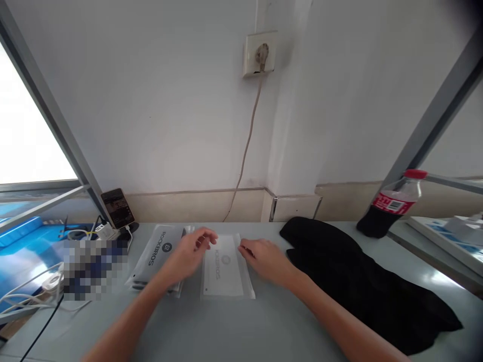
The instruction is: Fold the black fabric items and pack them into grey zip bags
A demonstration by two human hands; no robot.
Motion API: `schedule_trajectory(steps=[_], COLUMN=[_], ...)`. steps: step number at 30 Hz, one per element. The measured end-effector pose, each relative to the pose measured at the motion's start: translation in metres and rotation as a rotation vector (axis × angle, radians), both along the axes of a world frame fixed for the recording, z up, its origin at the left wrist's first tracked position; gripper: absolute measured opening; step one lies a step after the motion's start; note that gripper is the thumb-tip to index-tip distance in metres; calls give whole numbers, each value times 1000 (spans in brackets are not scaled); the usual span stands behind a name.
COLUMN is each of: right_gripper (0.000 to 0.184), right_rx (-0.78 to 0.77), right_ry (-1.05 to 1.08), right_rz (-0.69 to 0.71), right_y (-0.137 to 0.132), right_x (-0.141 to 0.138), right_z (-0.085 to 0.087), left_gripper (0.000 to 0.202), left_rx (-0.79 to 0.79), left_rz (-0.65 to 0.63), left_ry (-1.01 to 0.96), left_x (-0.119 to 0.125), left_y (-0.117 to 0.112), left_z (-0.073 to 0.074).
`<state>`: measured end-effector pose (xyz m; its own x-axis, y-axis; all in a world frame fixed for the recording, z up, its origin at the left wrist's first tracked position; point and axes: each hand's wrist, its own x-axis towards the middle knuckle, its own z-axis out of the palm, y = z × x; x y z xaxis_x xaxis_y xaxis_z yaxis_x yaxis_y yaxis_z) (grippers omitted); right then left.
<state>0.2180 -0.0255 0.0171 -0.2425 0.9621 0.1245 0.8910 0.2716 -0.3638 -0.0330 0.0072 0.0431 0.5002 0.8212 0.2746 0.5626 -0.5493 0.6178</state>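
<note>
A flat, frosted plastic bag [222, 269] printed ROCKBROS lies lengthwise on the grey table between my hands. At its upper left edge my left hand [190, 251] hovers, fingers curled with a gap between thumb and forefinger, and nothing shows in it. My right hand [266, 259] has its fingers together at the bag's right edge, appearing to pinch it. Left of the bag lies a stack of similar ROCKBROS bags [156, 254] with dark contents, partly covered by my left hand and forearm. Black fabric [350, 281] lies loosely heaped to the right of my right hand.
A cola bottle [392, 203] with a red cap leans at the right. A phone [117, 208] stands at the back left by a white charger [105, 231] and cables. The wall behind holds a socket [260, 54] with a hanging cord [247, 146]. Metal frames flank the table.
</note>
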Motion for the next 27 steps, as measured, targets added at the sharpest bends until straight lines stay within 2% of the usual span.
schedule_trajectory(steps=[1, 3, 5, 7, 10, 12, 15, 18, 20, 23, 25, 27], right_gripper=[40, 38, 34, 31, 31, 32, 32, 31, 34, 50, 58, 58], right_rx=[2, -3, -13, -26, -50, -63, -50, 8, 14, -108, -229, -276], right_ry=[8, 33, 74, 124, 225, 293, 342, 376, 483, 794, 1011, 1116], right_rz=[-13, -30, -29, -9, 20, 31, 52, 28, 33, 56, 46, 57], right_y=[1, 2, 1, 0, 1, 2, 4, 2, -1, -8, -10, -10], right_x=[-2, -3, -2, -1, -1, -2, -3, -7, -11, -17, -18, -16], right_z=[-8, -21, -27, -29, -32, -36, -42, -39, -32, -19, -13, -11], left_gripper=[30, 31, 38, 42, 40, 38, 34, 34, 37, 44, 46, 45], left_rx=[4, 133, 197, 186, 193, 213, 263, 277, 193, -86, -202, -273], left_rz=[39, 247, 474, 547, 512, 483, 381, 227, 139, -43, -82, -56], left_ry=[60, 232, 402, 509, 572, 586, 533, 365, 224, 98, 45, 11], left_x=[-12, -34, -51, -59, -60, -58, -53, -45, -34, -11, 5, 15], left_y=[8, 22, 34, 41, 43, 43, 37, 22, 7, -16, -25, -27], left_z=[6, 10, 5, -5, -17, -18, -10, 9, 23, 31, 25, 12])
